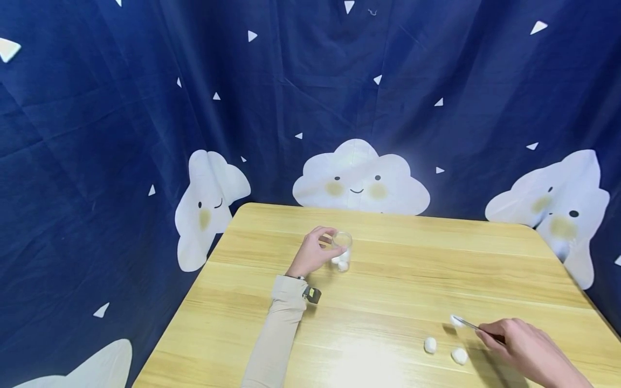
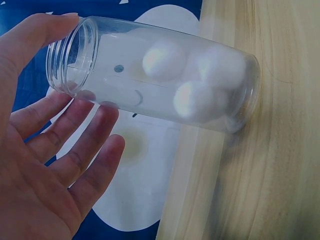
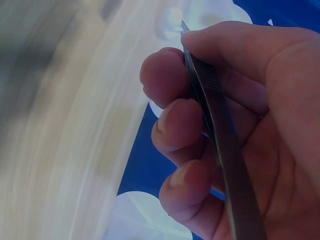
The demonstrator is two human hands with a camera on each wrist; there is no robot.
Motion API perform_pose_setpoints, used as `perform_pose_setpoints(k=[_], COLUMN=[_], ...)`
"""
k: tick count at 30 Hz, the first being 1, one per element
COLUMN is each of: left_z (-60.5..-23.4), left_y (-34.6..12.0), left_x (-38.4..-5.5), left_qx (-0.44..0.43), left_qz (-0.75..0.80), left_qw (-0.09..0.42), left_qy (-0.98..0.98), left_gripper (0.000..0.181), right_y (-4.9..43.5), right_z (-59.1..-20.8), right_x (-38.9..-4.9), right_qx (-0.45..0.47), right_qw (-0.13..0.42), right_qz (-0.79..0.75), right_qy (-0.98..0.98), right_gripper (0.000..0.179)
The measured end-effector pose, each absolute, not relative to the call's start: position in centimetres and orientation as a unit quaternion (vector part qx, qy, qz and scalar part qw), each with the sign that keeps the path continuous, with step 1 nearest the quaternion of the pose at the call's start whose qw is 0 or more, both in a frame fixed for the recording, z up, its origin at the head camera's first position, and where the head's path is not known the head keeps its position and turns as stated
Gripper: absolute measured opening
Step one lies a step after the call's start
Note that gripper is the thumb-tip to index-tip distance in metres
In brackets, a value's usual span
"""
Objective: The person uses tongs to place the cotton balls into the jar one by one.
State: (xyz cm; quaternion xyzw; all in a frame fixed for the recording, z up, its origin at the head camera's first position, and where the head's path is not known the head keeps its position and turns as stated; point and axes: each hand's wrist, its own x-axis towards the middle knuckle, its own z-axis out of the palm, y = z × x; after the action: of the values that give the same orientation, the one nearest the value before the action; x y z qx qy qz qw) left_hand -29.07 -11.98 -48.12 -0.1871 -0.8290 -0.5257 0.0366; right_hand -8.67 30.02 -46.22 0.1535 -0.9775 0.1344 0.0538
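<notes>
My left hand (image 1: 312, 254) holds a clear plastic jar (image 2: 135, 75) near its open, threaded mouth, thumb on one side and fingertips on the other. The jar stands upright on the table, with several white cotton balls (image 2: 186, 100) at its bottom. At the lower right of the head view, my right hand (image 1: 526, 345) pinches metal tweezers (image 3: 220, 125) between thumb and fingers. A cotton ball (image 1: 456, 321) is at the tweezer tips, above its shadow on the table. Two more, a left one (image 1: 430, 345) and a right one (image 1: 459, 355), lie just below.
The wooden table (image 1: 388, 291) has rounded far corners. Behind it and along the sides hangs a dark blue curtain (image 1: 330, 97) with white triangles and smiling clouds. A dark wrist device (image 1: 312, 294) sits at my left sleeve.
</notes>
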Motion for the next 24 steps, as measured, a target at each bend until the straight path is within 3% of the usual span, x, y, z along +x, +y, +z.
perform_pose_setpoints(k=[16,24], left_z=[-48.1,-48.1], left_y=[-12.0,-12.0], left_x=[-29.1,-29.0], left_qx=[-0.185,-0.180], left_qz=[-0.518,-0.518], left_qw=[0.036,0.030], left_qy=[-0.834,-0.836], left_gripper=[0.054,0.054], right_y=[29.2,29.0], right_z=[-45.2,-44.7], right_x=[-9.7,-10.3], right_qx=[0.152,0.177], right_qw=[0.035,0.068], right_qz=[0.131,0.122], right_qy=[-0.979,-0.974], right_gripper=[0.049,0.051])
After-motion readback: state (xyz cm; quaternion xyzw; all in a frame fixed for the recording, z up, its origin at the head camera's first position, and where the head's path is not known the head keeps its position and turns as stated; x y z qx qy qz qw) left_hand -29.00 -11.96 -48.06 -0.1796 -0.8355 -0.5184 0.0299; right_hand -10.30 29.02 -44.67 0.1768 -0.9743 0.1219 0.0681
